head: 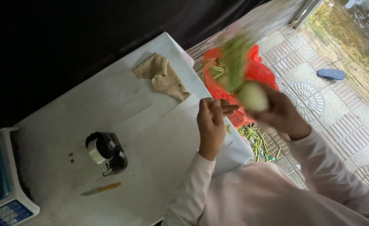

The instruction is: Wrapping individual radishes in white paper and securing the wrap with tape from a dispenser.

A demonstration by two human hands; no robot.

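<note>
My right hand point(282, 113) was clamped round a pale green round vegetable point(252, 96), leafy top point(234, 62) up and motion-blurred. It looked like a kohlrabi or similar, can't be sure. I held it out past the table edge point(234, 155), over the red plastic bag point(251, 71) on the tiled floor point(318, 109), so I'd judge scraps would drop there and not on the table. Green stem trimmings point(255, 142) already lay on the floor beside the bag.

My left hand point(211, 121) was up just beside the vegetable — fingers loosely curled, half open, holding nothing I could make out, not touching it.

On the white table: a tape dispenser point(107, 152), a small knife with a yellowish handle point(101, 189) lying untouched well apart from both hands, a crumpled tan cloth point(163, 77) at the far edge, a weighing scale point(4, 201) at the corner. A blue slipper point(331, 74) sat off on the floor.
</note>
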